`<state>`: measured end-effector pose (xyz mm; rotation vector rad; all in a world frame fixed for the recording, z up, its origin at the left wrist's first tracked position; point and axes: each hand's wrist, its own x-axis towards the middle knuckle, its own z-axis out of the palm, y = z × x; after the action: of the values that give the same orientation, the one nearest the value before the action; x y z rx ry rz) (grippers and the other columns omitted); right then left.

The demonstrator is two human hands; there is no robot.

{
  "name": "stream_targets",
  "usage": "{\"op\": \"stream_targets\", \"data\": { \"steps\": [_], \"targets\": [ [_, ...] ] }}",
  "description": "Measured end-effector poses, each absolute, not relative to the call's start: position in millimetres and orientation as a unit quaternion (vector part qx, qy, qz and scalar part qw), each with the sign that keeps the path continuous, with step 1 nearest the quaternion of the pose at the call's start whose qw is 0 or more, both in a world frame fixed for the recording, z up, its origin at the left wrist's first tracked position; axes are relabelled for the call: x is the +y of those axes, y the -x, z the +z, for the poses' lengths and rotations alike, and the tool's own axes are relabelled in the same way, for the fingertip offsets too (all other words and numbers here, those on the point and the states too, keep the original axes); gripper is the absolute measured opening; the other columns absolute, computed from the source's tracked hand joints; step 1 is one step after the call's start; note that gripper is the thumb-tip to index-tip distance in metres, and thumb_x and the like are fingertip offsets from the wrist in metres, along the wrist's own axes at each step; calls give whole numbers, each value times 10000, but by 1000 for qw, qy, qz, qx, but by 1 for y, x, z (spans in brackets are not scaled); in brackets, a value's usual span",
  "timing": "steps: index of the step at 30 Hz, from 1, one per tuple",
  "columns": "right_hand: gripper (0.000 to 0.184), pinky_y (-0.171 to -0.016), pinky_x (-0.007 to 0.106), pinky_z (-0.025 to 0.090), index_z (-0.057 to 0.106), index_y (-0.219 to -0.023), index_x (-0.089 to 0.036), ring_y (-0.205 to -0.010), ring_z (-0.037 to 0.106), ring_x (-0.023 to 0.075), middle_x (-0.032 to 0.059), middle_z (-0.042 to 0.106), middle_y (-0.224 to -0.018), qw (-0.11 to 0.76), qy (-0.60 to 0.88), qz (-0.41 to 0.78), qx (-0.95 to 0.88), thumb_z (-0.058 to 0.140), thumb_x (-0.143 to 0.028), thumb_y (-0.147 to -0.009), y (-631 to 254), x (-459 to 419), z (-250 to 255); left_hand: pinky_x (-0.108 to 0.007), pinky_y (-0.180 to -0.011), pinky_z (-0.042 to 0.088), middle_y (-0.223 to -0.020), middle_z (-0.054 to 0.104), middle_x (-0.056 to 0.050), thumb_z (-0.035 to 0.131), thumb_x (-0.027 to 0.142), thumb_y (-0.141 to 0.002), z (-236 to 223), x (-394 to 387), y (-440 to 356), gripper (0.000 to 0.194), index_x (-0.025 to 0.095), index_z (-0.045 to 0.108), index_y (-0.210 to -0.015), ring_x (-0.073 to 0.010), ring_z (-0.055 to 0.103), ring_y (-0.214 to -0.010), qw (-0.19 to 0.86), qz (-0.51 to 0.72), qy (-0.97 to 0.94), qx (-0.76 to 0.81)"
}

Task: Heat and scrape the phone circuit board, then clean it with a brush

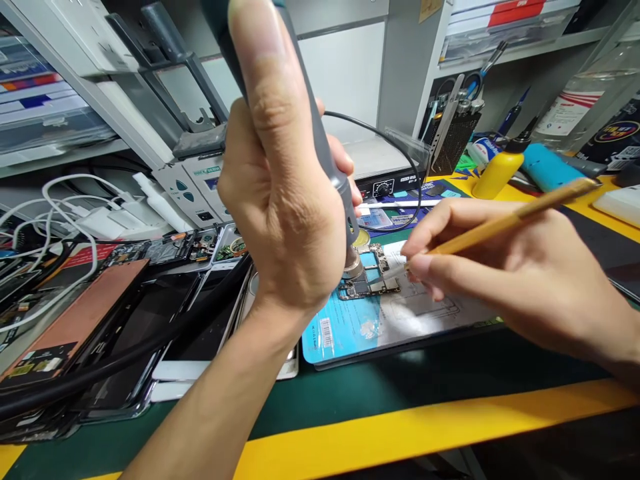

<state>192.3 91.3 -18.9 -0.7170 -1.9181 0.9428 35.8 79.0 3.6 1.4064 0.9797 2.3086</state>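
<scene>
My left hand is wrapped around a dark grey hot air gun, thumb along its back. The gun's metal nozzle points down at a phone circuit board, just above or touching it; I cannot tell which. My right hand pinches a slim gold-handled knife like a pen. Its thin, blurred blade reaches the board's right part, close to the nozzle. Under the board lies a blue and white printed pad. My left hand hides part of the pad's far left side.
Phone screens and frames pile up at left, crossed by a thick black hose. Behind stand a grey control station and a black box with a dial. A yellow bottle and a tool holder stand at back right.
</scene>
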Motion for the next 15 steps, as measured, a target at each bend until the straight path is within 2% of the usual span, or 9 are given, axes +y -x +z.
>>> {"op": "stream_targets", "data": {
  "steps": [3, 6, 11, 15],
  "targets": [
    [92, -422, 298, 440, 666, -763, -237, -508, 597, 153, 2, 676, -643, 441, 240, 252, -827, 712, -162, -787, -193, 82, -22, -311, -445, 498, -704, 534, -27, 267, 737, -969, 5, 77, -38, 655, 193, 614, -851, -132, 540, -506, 61, 781, -503, 364],
    [132, -461, 310, 485, 621, -844, -250, -530, 642, 166, -3, 694, -688, 428, 193, 190, -862, 681, -137, -812, -195, 79, -28, -276, -370, 458, -600, 484, 8, 343, 705, -979, 8, 75, -42, 606, 187, 595, -792, -126, 554, -454, 59, 796, -470, 376],
    [179, -433, 304, 487, 607, -872, -270, -496, 649, 165, -9, 696, -677, 401, 170, 154, -887, 648, -114, -795, -197, 75, -30, -265, -442, 494, -578, 477, 20, 410, 648, -994, 12, 72, -41, 563, 186, 646, -776, -97, 518, -462, 73, 796, -457, 390],
    [205, -458, 340, 502, 627, -876, -304, -520, 670, 193, -3, 710, -707, 406, 219, 116, -879, 639, -121, -785, -197, 64, -34, -279, -480, 519, -600, 514, 13, 411, 660, -990, 11, 69, -38, 563, 180, 635, -798, -106, 546, -499, 97, 788, -457, 400]
  ]
}}
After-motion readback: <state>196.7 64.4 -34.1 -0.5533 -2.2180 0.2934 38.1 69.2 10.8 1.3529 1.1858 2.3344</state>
